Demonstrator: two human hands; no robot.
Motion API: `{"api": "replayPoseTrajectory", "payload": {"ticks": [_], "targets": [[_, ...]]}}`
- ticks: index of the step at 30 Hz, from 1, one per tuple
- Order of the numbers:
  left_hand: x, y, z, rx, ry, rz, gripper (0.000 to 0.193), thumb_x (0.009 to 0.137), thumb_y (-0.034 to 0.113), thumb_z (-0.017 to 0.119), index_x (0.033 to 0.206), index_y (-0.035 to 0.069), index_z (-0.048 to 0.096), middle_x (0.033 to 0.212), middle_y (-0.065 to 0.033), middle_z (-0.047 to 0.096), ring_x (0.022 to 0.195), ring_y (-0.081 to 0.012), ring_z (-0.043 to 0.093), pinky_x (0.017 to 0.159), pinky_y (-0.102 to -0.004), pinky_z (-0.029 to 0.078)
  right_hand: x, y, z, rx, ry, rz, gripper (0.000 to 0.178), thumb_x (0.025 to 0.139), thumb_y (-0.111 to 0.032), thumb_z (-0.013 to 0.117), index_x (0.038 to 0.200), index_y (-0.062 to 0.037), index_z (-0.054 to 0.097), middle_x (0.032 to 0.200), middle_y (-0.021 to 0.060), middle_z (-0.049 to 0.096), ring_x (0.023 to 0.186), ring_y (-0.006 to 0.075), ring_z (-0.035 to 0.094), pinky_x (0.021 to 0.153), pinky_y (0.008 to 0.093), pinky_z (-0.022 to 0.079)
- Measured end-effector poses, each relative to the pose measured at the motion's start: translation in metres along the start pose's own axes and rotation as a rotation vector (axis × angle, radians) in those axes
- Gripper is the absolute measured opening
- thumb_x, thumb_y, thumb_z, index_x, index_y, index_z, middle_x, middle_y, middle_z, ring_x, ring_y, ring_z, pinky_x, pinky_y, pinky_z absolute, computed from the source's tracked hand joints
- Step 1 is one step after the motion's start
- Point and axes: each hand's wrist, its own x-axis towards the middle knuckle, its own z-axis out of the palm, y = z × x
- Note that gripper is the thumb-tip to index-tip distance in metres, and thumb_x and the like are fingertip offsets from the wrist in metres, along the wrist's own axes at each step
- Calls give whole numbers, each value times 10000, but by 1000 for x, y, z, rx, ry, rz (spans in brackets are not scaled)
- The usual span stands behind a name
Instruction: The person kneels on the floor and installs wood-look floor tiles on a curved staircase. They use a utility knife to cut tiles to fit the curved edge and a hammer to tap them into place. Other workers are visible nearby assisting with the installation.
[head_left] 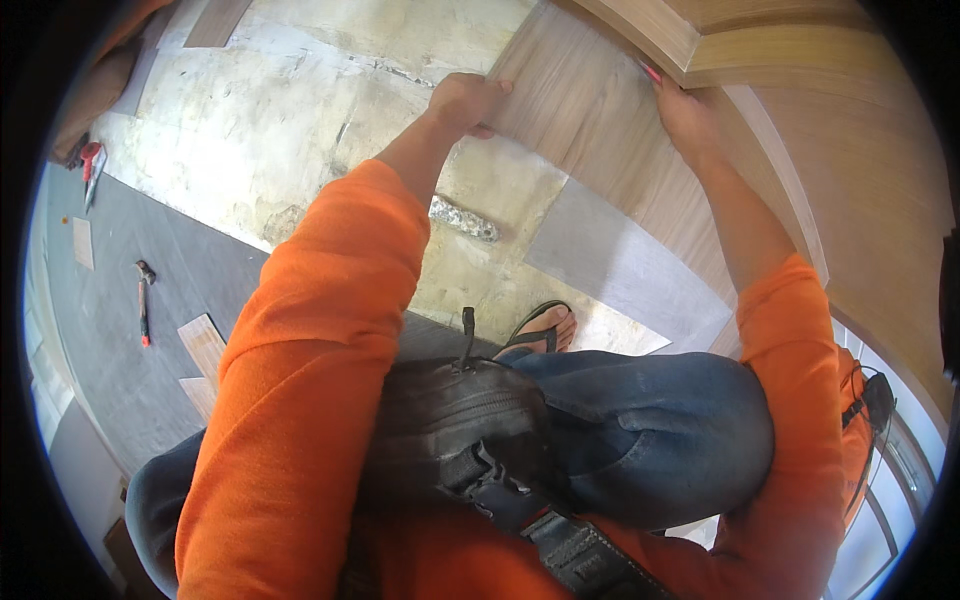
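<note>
A wood-grain floor plank (590,110) lies on the bare concrete floor (270,120), running along the base of a wooden cabinet (760,50). My left hand (465,100) grips the plank's left edge, thumb on top. My right hand (685,115) rests on the plank's far end against the cabinet base, with a thin red pencil-like thing (651,72) sticking out from it. Both orange sleeves reach up from the lower edge.
A grey underlay sheet (625,265) lies under the plank. A hammer (144,300) and plank offcuts (203,345) sit on the dark grey floor at left. A red tool (91,165) lies farther left. My sandalled foot (545,328) and a black bag (470,430) are below.
</note>
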Motion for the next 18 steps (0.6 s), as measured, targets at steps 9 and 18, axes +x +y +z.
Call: {"api": "replayPoseTrajectory", "payload": {"ticks": [9,18], "targets": [[-1,6,0,-77,-33,-29,533,873,352,742,1234,-26,635,1148,-151,661,899,-243,689,619,-324,636,28,-88,9,-205,450,-449,467,1026,-349,393,1443,-140,405,1410,208,509,1286,348,502,1069,480,402],[5,-4,-9,-114,-123,49,790,838,383,778,1381,-94,458,1265,-223,582,1034,-301,655,635,-342,649,70,-117,26,-259,630,-506,460,1031,-343,390,1441,-134,403,1376,204,530,1250,343,524,1050,463,419]]}}
